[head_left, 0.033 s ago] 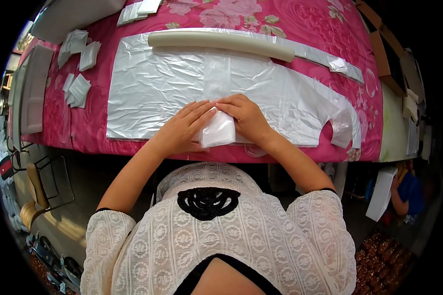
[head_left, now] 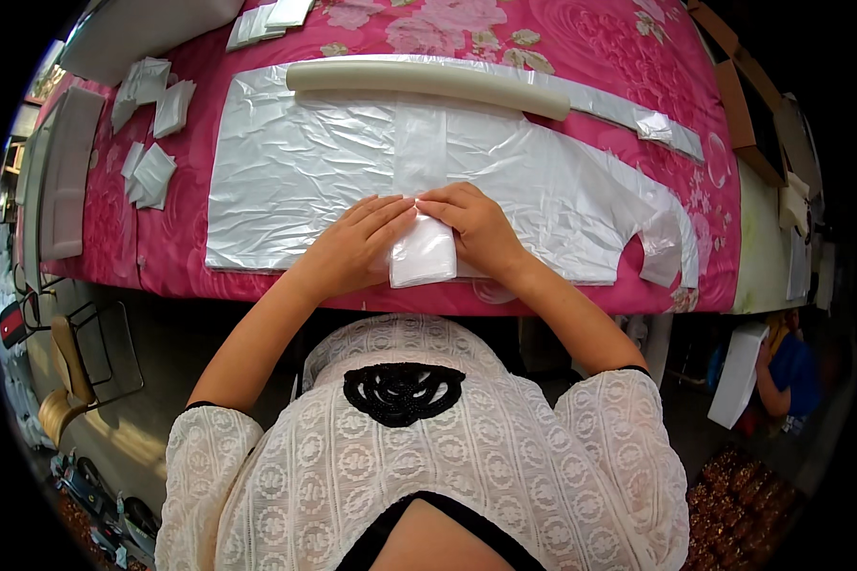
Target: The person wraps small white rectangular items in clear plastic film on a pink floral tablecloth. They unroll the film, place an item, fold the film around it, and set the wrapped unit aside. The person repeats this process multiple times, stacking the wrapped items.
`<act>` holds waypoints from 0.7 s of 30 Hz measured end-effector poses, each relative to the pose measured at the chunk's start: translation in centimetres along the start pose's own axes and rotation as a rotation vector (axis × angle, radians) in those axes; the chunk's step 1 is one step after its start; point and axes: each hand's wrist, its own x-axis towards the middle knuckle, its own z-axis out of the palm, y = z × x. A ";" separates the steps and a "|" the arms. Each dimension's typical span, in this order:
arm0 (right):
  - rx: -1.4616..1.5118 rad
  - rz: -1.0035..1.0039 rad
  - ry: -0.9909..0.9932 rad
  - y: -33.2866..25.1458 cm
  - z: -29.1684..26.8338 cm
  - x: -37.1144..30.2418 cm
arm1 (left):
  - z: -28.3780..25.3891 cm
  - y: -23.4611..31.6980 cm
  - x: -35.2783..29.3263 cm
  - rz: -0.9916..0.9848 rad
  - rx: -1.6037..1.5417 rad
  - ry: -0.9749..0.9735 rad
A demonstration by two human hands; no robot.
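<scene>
My left hand [head_left: 362, 240] and my right hand [head_left: 476, 226] meet at the table's near side. Between them is a small folded white plastic bag [head_left: 423, 255]. The fingertips of both hands press on its far edge, and the left hand also lies along its left side. Underneath, a pile of flat, creased white plastic bags [head_left: 295, 171] spreads across the cloth, its cut-out handle end [head_left: 662, 247] to the right. A long pale tube [head_left: 428, 84] rests across the pile's far part. My palms' undersides are hidden.
Folded white packets [head_left: 152, 176] lie at the left, with more packets [head_left: 267, 21] at the far left. A pink flowered cloth [head_left: 628, 57] covers the table. Cardboard boxes [head_left: 747, 124] stand at the right edge. Beyond the table's lower right is another person's arm [head_left: 773, 383].
The folded bag's near end sits very slightly lower and flatter. Both hands keep their places.
</scene>
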 end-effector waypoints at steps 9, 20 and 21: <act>0.011 0.242 0.016 0.5 -1.3 0.5 | 0.2 0.1 2.0 -0.493 -0.427 0.092; 0.485 1.056 -0.274 2.2 -2.8 5.8 | 3.5 0.1 3.5 -0.269 0.196 0.040; 0.487 1.049 -0.261 2.2 -2.7 5.8 | 3.9 0.2 3.4 -0.293 0.227 0.021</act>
